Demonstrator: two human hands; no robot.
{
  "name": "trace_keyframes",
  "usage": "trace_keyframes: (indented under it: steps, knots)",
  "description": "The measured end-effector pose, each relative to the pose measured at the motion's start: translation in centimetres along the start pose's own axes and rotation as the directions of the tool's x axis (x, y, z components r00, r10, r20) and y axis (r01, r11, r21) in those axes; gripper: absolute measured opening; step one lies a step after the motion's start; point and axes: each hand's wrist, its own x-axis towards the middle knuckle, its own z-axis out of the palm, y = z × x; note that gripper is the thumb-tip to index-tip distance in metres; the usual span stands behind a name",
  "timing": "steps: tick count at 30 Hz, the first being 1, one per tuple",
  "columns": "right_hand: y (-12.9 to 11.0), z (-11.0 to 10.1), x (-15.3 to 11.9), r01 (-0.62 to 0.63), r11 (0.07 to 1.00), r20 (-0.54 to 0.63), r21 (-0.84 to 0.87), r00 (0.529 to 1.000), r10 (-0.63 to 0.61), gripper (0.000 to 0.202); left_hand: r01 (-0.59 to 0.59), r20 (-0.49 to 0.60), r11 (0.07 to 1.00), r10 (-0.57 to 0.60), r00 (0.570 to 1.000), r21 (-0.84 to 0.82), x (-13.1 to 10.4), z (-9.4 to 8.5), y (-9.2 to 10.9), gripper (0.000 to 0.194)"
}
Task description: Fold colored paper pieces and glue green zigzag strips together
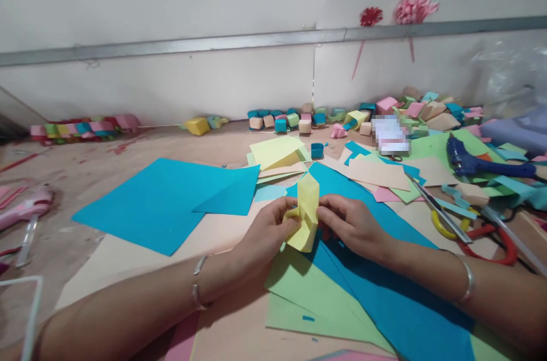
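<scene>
A folded yellow paper piece stands upright between my two hands at the middle of the view. My left hand pinches its lower left side, thumb and fingers closed on the creased paper. On the other side, my right hand grips the right edge with thumb and fingertips. Part of the fingers of both hands is hidden behind the paper. Beneath it lie green paper and a large blue sheet.
More blue paper lies left. Small folded paper cubes line the wall. At right are scissors, a metal blade or tool and a blue glue gun. A pink glue gun lies far left.
</scene>
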Motion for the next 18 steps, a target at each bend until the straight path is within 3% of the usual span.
trace_keyframes:
  steps: [3,6,9,11,14,18]
  knots:
    - [0.0,-0.2,0.1,0.046,0.998,-0.161,-0.035,0.986,-0.051,0.014,-0.042,-0.043,0.999,0.042,0.998,0.011,-0.1,0.1,-0.1,0.022]
    - [-0.5,-0.4,-0.2,0.209,0.963,-0.315,-0.169,0.914,-0.254,0.01,-0.096,-0.034,0.995,0.096,0.995,0.015,-0.1,0.0,-0.5,0.027]
    - [-1.4,-0.3,-0.8,0.386,0.885,-0.272,-0.259,0.85,-0.451,0.001,-0.129,-0.037,0.991,0.131,0.991,0.045,-0.1,-0.2,-0.8,0.024]
    - [-1.8,0.1,-1.2,0.443,0.846,-0.22,-0.297,0.83,-0.512,0.007,-0.145,-0.053,0.983,0.151,0.987,0.11,-0.1,-0.2,-0.8,0.015]
    - [-2.0,0.8,-1.6,0.428,0.807,-0.175,-0.406,0.831,-0.529,0.016,-0.187,-0.02,0.949,0.199,0.98,0.255,-0.1,-0.3,-0.6,0.005]
    - [-1.6,1.4,-1.5,0.38,0.772,-0.121,-0.509,0.856,-0.502,0.007,-0.24,0.032,0.918,0.242,0.97,0.316,-0.3,-0.1,-0.3,0.009]
